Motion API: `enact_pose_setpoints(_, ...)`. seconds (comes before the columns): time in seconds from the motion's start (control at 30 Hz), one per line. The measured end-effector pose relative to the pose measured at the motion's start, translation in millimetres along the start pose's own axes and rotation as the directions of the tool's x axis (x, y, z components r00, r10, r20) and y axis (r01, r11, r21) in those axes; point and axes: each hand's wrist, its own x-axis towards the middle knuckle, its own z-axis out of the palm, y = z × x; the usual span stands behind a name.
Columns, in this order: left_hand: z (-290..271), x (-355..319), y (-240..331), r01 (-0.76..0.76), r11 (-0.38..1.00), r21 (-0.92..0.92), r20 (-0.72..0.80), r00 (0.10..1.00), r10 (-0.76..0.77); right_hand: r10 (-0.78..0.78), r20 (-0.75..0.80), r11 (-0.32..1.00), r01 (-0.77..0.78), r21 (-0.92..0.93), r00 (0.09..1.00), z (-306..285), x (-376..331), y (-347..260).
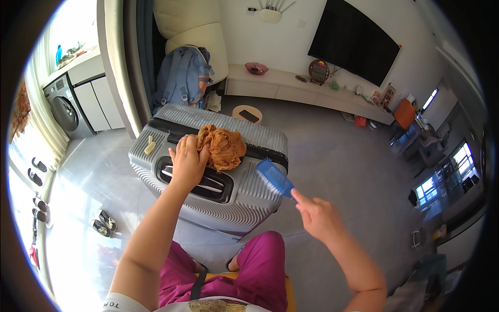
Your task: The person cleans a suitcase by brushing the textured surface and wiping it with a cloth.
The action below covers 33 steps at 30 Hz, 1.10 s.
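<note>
A grey ribbed suitcase [249,200] lies in front of my knees, with a black strip across its top and a recessed carry handle. My left hand [188,161] rests on it with the fingers spread, its thumb against a bunched rust-brown cloth [223,148]. To the right, my right hand [316,214] is closed round the handle of a blue brush [274,177] with pale bristles. The brush head is slightly blurred, over the suitcase's right edge; whether it touches is hard to tell. A small cream-coloured piece [150,145] lies on the suitcase's left side.
Behind the suitcase are a blue-grey backpack [183,73] on a cream chair and a round stool [239,110] with a dark phone-like slab. A low white cabinet [291,92] runs along the wall under a television [358,40]. Dark shoes [104,223] stand on the floor at left.
</note>
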Motion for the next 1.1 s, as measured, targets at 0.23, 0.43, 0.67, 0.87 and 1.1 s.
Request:
enact_pose_setpoints(0.23,2.1,-10.9,11.9,0.004,1.0,0.03,-0.073,0.997,-0.001,0.129,0.09,0.974,-0.109,-0.198,0.988,14.6,13.9,-21.2)
enact_pose_setpoints(0.43,-37.3,4.8,20.6,-0.017,0.993,0.12,0.173,0.985,-0.004,0.226,0.434,0.943,-0.084,-0.321,0.872,-34.3,-1.7,-64.1)
enact_pose_setpoints(0.67,-23.8,5.3,17.2,-0.438,0.899,0.008,0.251,0.871,0.422,0.121,0.167,0.937,-0.057,-0.345,0.979,19.7,42.2,-36.5)
enact_pose_setpoints(0.87,-15.9,-3.8,6.1,-0.336,0.941,-0.03,0.157,0.929,0.336,0.212,0.454,0.931,-0.038,-0.362,0.866,-29.5,20.4,-78.3)
enact_pose_setpoints(1.1,2.9,-0.4,-3.2,-0.26,0.927,-0.271,-0.126,0.964,0.233,0.19,0.254,0.941,-0.102,-0.321,0.948,14.7,38.8,-50.2)
